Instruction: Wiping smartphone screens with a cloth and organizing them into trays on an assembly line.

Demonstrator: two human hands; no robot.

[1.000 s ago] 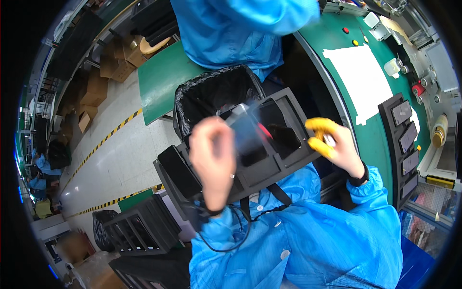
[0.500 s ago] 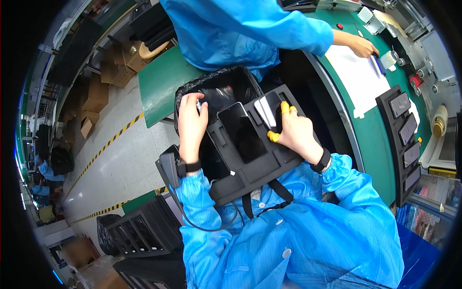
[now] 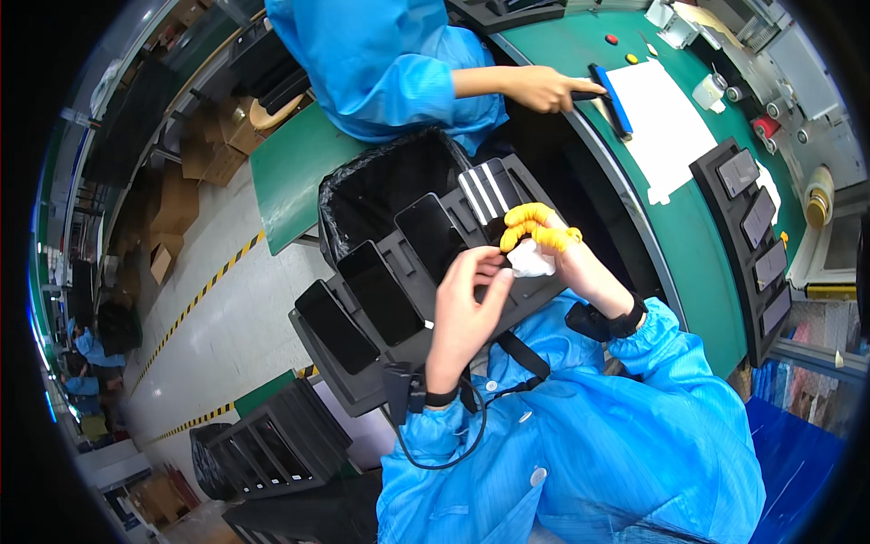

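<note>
The right hand (image 3: 555,240) clasps a white wad (image 3: 531,261), apparently soft and light, best pinched mid-bunch; the left hand (image 3: 468,304) gapes nearby.

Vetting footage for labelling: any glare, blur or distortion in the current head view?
Head view: white bars, likely reflected lights, cross the phone beyond the right grip; both grips look fairly sharp; the green bench has a bowed edge; the picture's outer rim goes black.

Tray (image 3: 372,392), before the wearer; phones (image 3: 379,292) on it, side by side. Bin (image 3: 326,216), behind the tray. Tabletop (image 3: 686,263), at right; on it, a sheet (image 3: 666,127) and, right of that, a phone rack (image 3: 706,172).
</note>
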